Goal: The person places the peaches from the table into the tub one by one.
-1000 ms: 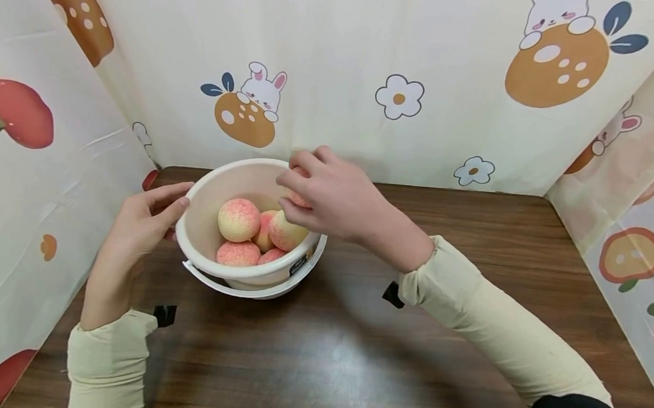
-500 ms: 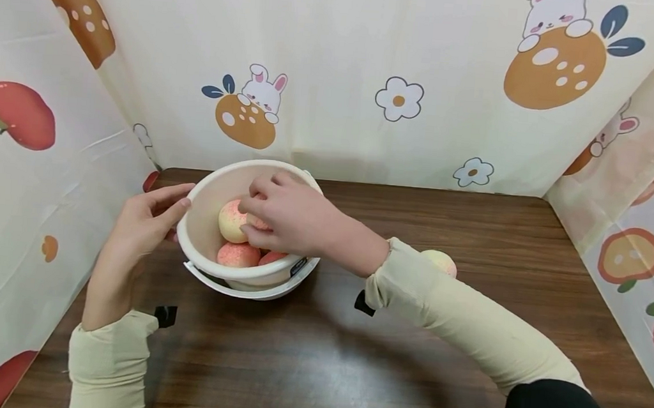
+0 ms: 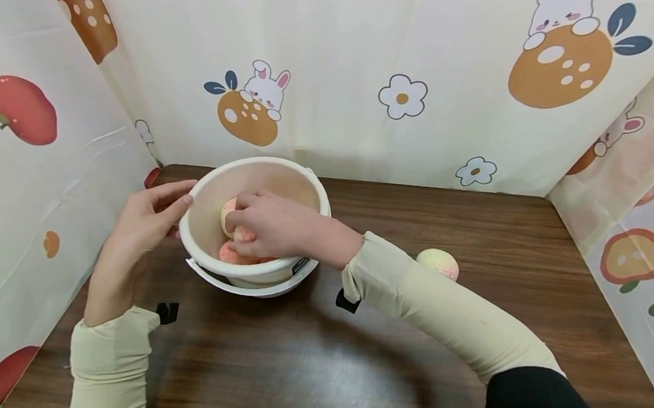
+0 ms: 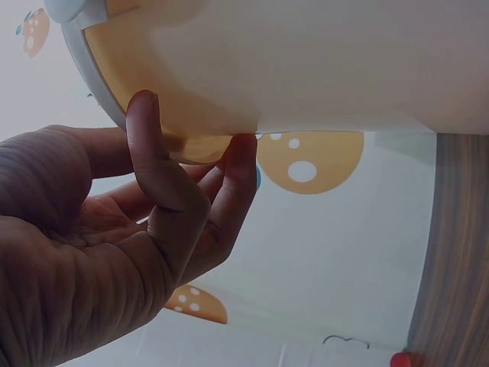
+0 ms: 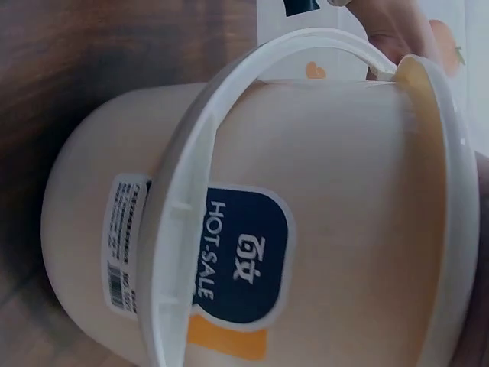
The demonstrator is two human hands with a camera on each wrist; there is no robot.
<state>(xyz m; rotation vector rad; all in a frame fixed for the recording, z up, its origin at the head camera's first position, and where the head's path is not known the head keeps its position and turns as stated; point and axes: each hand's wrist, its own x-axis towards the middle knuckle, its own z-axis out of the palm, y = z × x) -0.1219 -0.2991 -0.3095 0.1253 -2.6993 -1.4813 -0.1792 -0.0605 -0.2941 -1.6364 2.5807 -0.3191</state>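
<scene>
A white bucket with a swing handle stands at the left rear of the table, holding several yellow-pink peaches. My left hand grips its left rim; in the left wrist view the fingertips press on the bucket's outer wall. My right hand reaches inside, fingers curled round a peach low among the others. The hand hides part of the fruit. In the right wrist view, the bucket's outside fills most of the picture, with a dark HOT-SALE label.
One more peach lies on the brown wooden table, right of the bucket and just behind the right sleeve. Curtains printed with bunnies, fruit and flowers enclose the back and both sides. The bucket's handle hangs down its near side.
My right hand has moved left and down, deeper into the bucket, with a peach in its fingers. The table peach has come into view beside the sleeve. My left hand stays on the rim.
</scene>
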